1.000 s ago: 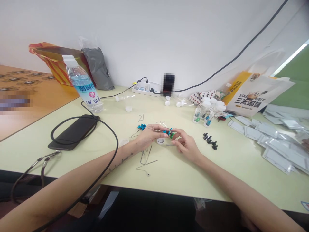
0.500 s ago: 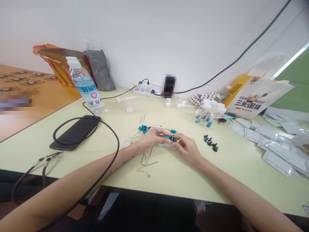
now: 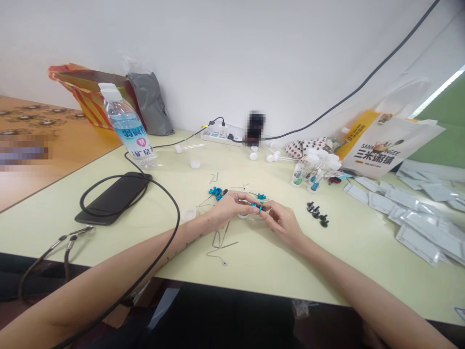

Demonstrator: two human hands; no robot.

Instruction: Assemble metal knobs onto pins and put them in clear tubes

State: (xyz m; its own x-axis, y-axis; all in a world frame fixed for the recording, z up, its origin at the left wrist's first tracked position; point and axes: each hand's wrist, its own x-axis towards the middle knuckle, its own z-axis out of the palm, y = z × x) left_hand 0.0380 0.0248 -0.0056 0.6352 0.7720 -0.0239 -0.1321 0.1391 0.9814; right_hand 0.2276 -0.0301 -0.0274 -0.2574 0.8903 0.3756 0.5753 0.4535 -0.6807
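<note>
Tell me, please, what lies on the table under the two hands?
A white cap peeks out beneath the left hand and right hand, which pinch a small blue part. Thin metal pins lie near the left wrist. Whatever the palms cover is hidden.

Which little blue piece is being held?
The blue piece pinched between the left hand and right hand; the loose blue pieces lie on the table.

blue part (image 3: 254,206), pale-green table (image 3: 261,252) (black cable (image 3: 170,194))
</note>
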